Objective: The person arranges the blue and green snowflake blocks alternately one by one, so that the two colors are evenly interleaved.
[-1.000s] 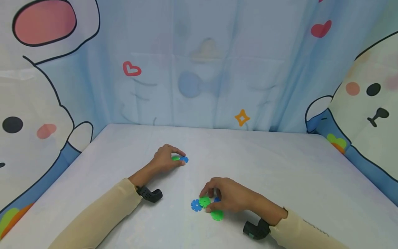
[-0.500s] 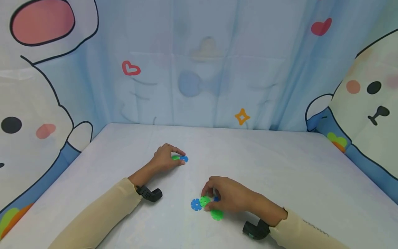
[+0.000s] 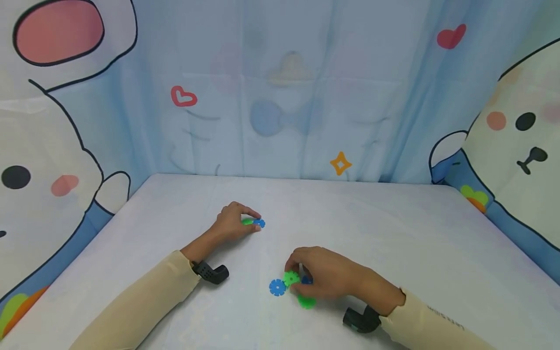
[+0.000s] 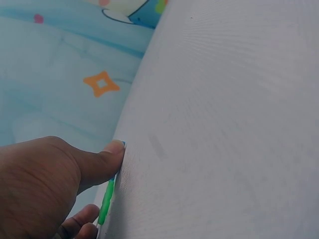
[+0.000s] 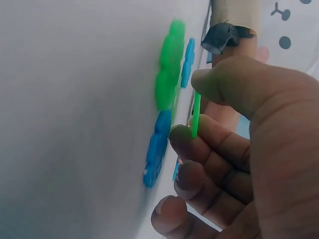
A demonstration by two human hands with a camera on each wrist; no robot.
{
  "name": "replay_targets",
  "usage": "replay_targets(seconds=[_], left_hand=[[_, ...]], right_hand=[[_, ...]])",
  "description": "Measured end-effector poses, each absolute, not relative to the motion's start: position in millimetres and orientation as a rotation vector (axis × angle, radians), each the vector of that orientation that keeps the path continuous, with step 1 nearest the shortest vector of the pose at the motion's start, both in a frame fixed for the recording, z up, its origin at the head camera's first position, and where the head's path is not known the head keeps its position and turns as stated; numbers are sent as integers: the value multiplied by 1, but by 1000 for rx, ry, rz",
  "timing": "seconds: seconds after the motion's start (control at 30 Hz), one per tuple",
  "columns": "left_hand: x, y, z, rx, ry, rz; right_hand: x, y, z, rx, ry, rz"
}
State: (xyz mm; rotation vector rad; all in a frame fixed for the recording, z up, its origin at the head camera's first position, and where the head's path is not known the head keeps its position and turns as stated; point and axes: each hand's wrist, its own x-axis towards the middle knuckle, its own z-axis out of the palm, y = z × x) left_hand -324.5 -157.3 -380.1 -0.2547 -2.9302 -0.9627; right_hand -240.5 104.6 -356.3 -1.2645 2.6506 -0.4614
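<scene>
Right hand [image 3: 328,273] pinches green disc [image 3: 291,278]; edgewise in wrist view only.

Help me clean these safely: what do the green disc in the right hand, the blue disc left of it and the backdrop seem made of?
Green disc: probably plastic, smooth, given its thin, firm-looking edge and bright, even colour.
Blue disc: likely the same, with crisp notches.
Backdrop: probably printed cloth, matte, hanging in soft folds; thin sheeting is possible.

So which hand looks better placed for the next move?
Probably the right hand: it pinches a green disc, seemingly clear of the table, with other discs close by. The left hand is busy holding a blue disc.
</scene>
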Motion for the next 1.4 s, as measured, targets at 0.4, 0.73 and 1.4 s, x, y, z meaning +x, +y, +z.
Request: replay_targets(seconds=[0.4, 0.73, 1.4], left_hand=[[-327, -161, -378, -240, -2935, -955], [-329, -158, -380, -234, -2937, -972], [-330, -160, -382, -271, -2924, -976]], right_hand=[[-273, 107, -349, -1278, 2649, -656], [-334, 86, -347, -1159, 2705, -828], [-372, 56, -358, -879, 2760, -767]])
